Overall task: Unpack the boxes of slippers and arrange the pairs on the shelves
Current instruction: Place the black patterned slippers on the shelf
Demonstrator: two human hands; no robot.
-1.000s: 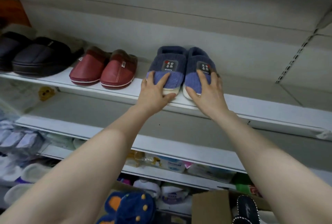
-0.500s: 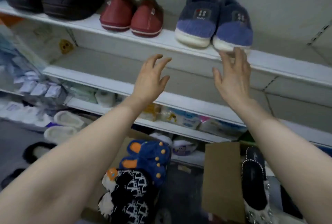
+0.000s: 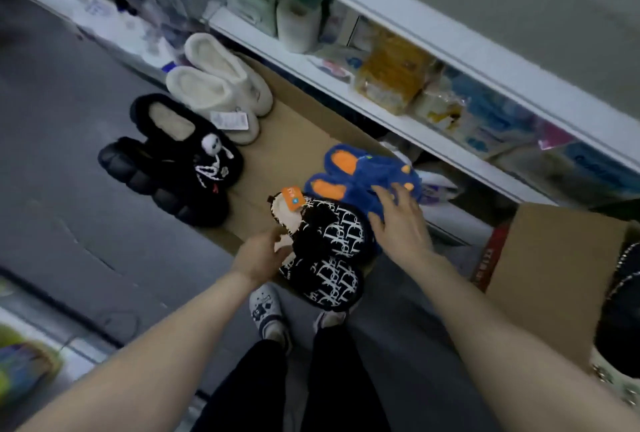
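Several slipper pairs lie on a flattened cardboard sheet [image 3: 294, 140] on the floor. A black pair with white lettering [image 3: 329, 251] and an orange tag is nearest me. My left hand [image 3: 261, 255] touches its heel end, fingers curled at the edge; whether it grips is unclear. My right hand [image 3: 398, 220] hovers open, spread between that pair and the blue plush pair with orange patches [image 3: 360, 175]. Further left are a black furry pair [image 3: 180, 158] and a cream pair [image 3: 218, 85].
A low white shelf [image 3: 433, 33] holding packaged goods runs diagonally along the top right. An open cardboard box [image 3: 550, 269] with dark studded slippers stands at the right. My feet [image 3: 268, 314] and dark trousers are below the slippers. Grey floor lies to the left.
Both hands left the blue knit slippers on the upper shelf and dropped to the floor. The view swung down from the shelves to the pairs on the cardboard.
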